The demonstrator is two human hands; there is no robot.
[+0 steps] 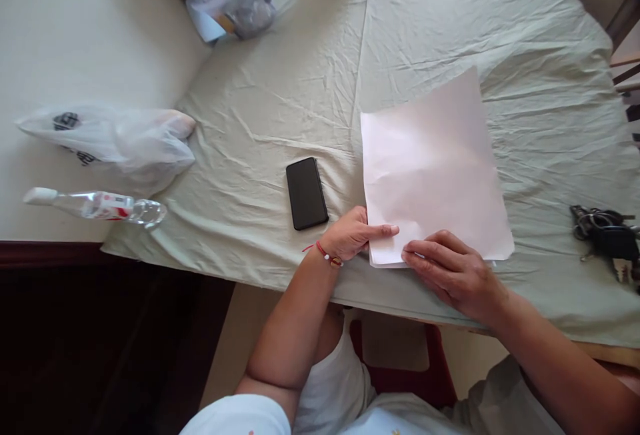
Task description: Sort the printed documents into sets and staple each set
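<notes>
Paper (pixel 435 168) held at near edge of table (pixel 245 221). Its left near corner pinched by left hand (pixel 350 233), thumb on top, other fingers hidden beneath. Paper's near edge touched by right hand (pixel 457 271), fingers pressed together; thumb hidden, pinch cannot be told. Keys (pixel 605 235) partly cut off.

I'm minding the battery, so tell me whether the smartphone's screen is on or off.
Off, as far as the view shows: the smartphone lies face up on the tablecloth, its screen black throughout.
</notes>
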